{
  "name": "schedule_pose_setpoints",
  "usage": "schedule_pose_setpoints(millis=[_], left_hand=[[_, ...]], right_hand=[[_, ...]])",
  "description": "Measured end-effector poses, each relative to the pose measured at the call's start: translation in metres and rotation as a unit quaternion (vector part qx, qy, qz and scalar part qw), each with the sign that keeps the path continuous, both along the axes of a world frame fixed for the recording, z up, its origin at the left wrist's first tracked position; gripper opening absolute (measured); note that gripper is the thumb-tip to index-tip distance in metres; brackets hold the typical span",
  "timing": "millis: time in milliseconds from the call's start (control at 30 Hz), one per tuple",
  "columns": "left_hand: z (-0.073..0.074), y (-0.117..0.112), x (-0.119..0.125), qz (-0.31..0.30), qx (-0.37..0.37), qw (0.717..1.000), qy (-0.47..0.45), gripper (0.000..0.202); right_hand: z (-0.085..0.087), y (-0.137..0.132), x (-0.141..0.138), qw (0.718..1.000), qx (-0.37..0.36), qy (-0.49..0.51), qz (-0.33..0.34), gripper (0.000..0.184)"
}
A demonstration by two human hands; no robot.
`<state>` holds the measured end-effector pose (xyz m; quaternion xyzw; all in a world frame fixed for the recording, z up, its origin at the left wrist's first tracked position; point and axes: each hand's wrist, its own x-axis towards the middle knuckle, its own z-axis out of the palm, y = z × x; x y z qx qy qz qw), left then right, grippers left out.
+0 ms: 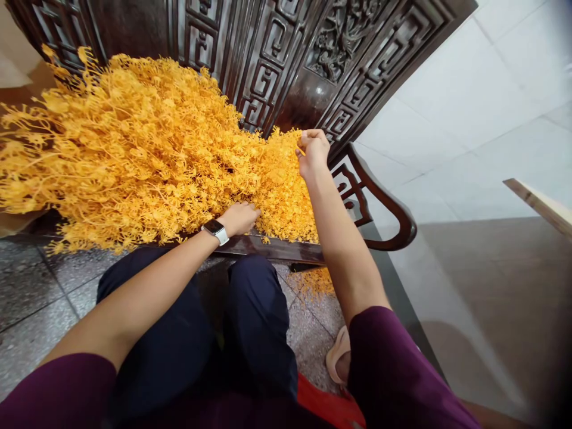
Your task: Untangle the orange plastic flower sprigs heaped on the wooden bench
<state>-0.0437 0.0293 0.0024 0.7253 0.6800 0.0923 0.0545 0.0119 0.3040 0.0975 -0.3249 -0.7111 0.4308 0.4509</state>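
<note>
A big bushy heap of yellow-orange flower sprays (pixel 134 149) spreads over a dark wooden bench, with a lower pile of loose yellow blossoms (pixel 286 190) at its right end. My left hand (pixel 240 218), with a watch on the wrist, rests at the bench's front edge against the blossoms; its fingers are curled, and their tips are hidden. Over the far right side of the lower pile, my right hand (pixel 314 150) is closed in a pinch. Yellow shows by its thumb and fingers, but I cannot make out whether it is held or lies behind.
A carved wooden backrest (pixel 308 95) rises behind the flowers, and a curved armrest (pixel 397 229) closes the bench's right end. Yellow bits (pixel 315 283) lie on the floor below the front edge (pixel 277 249). A light wooden piece (pixel 540 199) juts in at right.
</note>
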Motion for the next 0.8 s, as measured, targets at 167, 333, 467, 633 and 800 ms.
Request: schedule_pose_setpoints(millis=[167,333,467,633,800], left_hand=[[0.001,0.001,-0.003,0.006,0.019,0.999,0.031,0.027],[0.008,0.002,0.001,-0.011,0.084,0.995,0.05,0.03],[0.02,0.005,0.001,0.0,0.255,0.967,0.021,0.044],[0.013,0.024,-0.018,0.15,0.265,0.952,-0.025,0.07],[0.002,0.044,-0.024,0.189,0.21,0.959,-0.008,0.059]], right_hand=[[0.009,0.019,0.004,0.995,0.081,0.051,0.026,0.041],[0.025,0.02,0.01,0.985,0.155,0.079,0.011,0.044],[0.036,-0.035,0.021,0.979,0.164,0.044,0.109,0.042],[0.044,-0.111,0.04,0.966,0.099,0.015,0.237,0.027],[0.055,-0.121,0.058,0.973,-0.065,0.137,0.172,0.022]])
